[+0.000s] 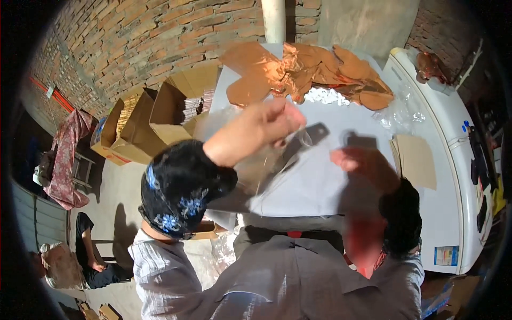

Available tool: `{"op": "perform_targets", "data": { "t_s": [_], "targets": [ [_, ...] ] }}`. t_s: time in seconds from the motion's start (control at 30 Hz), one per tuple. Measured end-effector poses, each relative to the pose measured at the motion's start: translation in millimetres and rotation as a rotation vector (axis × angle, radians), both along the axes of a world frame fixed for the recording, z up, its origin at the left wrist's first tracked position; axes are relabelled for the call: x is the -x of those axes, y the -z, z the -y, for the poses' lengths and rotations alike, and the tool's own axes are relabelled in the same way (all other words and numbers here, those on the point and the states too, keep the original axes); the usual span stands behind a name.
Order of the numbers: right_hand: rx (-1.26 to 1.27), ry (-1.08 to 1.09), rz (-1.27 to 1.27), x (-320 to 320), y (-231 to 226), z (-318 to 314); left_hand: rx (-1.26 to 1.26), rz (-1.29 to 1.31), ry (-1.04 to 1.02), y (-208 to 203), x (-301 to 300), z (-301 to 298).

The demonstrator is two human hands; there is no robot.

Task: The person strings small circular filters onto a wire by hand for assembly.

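Note:
My left hand point(261, 128) is raised over the white table surface point(314, 186), its fingers curled together at a clear plastic bag point(261, 170). The bag is thin and smeared by motion, and it hangs below the hand toward the table's near edge. To the right, my right hand point(368, 164) hovers above the table, apart from the bag. Its fingers are blurred, so whether they hold anything does not show. Beyond both hands lie crumpled copper-coloured foil sheets point(341, 69), with a heap of small white pieces point(328, 96) at their near side.
Open cardboard boxes point(133, 136) with stacked packets stand left of the table. Brown card sheets point(418, 160) and clear plastic wrapping point(405, 109) lie at the right, beside a long white appliance point(453, 176). Another person point(90, 256) sits at the lower left.

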State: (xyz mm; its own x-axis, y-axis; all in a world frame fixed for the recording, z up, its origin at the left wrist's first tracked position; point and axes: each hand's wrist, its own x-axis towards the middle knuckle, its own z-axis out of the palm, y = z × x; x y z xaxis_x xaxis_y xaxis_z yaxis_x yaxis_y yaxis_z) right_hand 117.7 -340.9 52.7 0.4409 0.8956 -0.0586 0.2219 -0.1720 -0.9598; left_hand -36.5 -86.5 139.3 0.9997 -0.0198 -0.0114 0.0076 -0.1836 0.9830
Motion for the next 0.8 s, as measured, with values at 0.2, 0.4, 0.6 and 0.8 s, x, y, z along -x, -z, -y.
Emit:
{"op": "perform_targets", "data": {
  "t_s": [0.2,0.4,0.6,0.8],
  "targets": [
    [-0.474,0.026,-0.552,25,-27,-72,0.201,0.205,0.105,-41,-47,22],
    [-0.363,-0.268,-0.135,37,-40,-70,0.215,0.207,0.014,-2,-56,20],
    [-0.205,0.022,-0.049,10,-6,-38,-0.314,0.188,-0.090,134,-2,19],
    [-0.039,-0.024,0.644,29,83,8,-0.565,0.272,-0.048,185,37,32]
  ]
}}
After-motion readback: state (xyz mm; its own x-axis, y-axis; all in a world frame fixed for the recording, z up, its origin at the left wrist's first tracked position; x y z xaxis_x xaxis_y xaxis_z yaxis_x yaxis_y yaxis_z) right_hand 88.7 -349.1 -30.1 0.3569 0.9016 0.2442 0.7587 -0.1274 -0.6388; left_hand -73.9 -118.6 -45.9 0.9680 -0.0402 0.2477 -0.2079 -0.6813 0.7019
